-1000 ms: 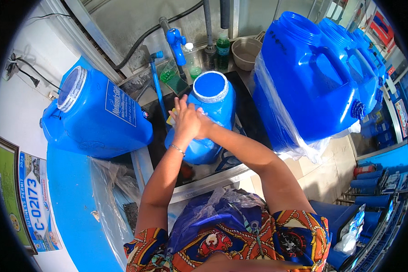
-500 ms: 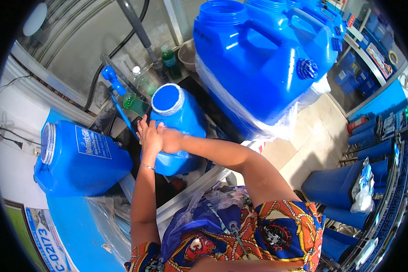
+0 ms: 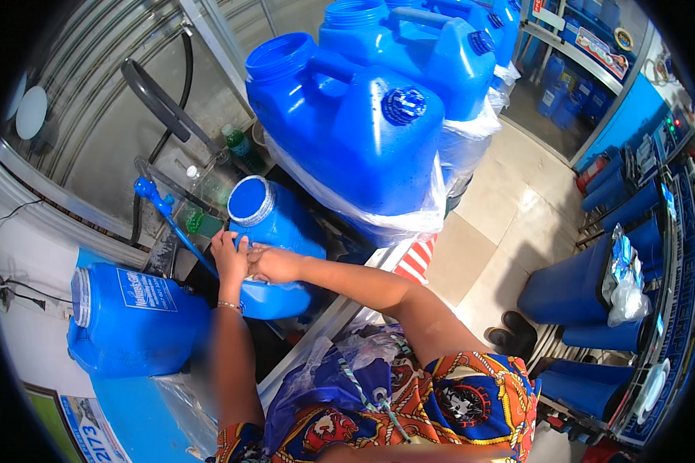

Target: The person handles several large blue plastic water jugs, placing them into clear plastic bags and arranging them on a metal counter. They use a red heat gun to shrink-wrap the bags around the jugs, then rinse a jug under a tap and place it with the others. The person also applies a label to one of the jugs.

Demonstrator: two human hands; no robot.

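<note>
A blue jug (image 3: 286,224) with a white-rimmed top (image 3: 247,199) stands before me in the dark sink area, partly covered by my forearms. My left hand (image 3: 232,256) is curled over the jug's near left side, gripping it. Beside it my right hand (image 3: 274,264) is closed against the jug, overlapping the left fingers; something pale shows beneath, too hidden to name. A blue tap (image 3: 150,193) and green bottles (image 3: 239,143) stand behind, and another blue jug (image 3: 143,324) lies to my lower left.
Large open blue jugs (image 3: 340,131) in plastic wrapping crowd the right of the sink. Tiled floor (image 3: 479,247) runs beyond the metal edge, with dark boots (image 3: 510,332) and blue filter housings and bins (image 3: 564,285) along the right.
My view has swung rightward, bringing more floor and back jugs into sight. Both hands stay on the same jug; the left fingers have shifted slightly.
</note>
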